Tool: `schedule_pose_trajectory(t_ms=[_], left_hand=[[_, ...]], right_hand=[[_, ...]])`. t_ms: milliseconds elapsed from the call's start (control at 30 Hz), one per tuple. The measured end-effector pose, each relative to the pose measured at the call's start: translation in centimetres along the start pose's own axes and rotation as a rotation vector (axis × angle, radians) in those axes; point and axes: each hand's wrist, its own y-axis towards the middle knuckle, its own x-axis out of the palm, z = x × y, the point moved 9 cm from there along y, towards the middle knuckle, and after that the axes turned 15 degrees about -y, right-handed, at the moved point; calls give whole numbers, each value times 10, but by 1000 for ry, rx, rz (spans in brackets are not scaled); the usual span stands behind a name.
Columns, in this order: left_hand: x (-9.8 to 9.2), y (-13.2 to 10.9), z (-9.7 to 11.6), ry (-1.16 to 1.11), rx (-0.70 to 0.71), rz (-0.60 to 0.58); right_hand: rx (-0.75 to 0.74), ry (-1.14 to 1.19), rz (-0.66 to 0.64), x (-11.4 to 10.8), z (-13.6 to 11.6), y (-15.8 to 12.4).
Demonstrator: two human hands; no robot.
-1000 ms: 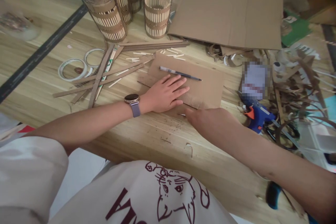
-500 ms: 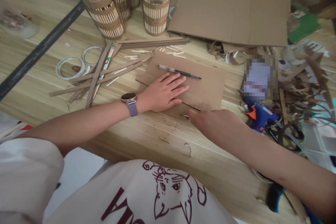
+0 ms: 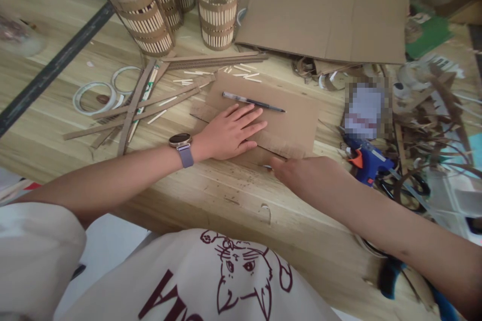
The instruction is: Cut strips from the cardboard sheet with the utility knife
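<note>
My left hand (image 3: 231,133) lies flat on a piece of brown cardboard (image 3: 293,123), its fingers spread. A pen (image 3: 254,102) rests on the cardboard just beyond the fingertips. At the near right edge of that cardboard my right hand (image 3: 297,170) is closed, low against the table. Its fingers are mostly hidden under the back of the hand. A small pale, shiny bit shows at its fingertips, too little to name. A second layer of cardboard (image 3: 246,159) sticks out below the near edge, between the two hands.
Cardboard strips (image 3: 133,105), tape rolls (image 3: 95,98) and small sticks (image 3: 246,72) lie to the left and behind. Slatted cylinders (image 3: 217,15) stand at the back beside a large cardboard sheet (image 3: 324,10). On the right are a blue glue gun (image 3: 372,160) and tangled scraps (image 3: 433,125).
The camera view has shifted slightly, so everything sits a little further left in the picture. Both hands keep the same places on the cardboard.
</note>
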Motion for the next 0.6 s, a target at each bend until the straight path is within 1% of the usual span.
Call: schedule_pose_trajectory(t_ms=[300,600], left_hand=[[1,-1,-1,6,17,15],[-2,-1,0,2,17,18]], right_hand=[[-11,-20,-52,8,1,-4],[47,-3,-22,23,13,-18]])
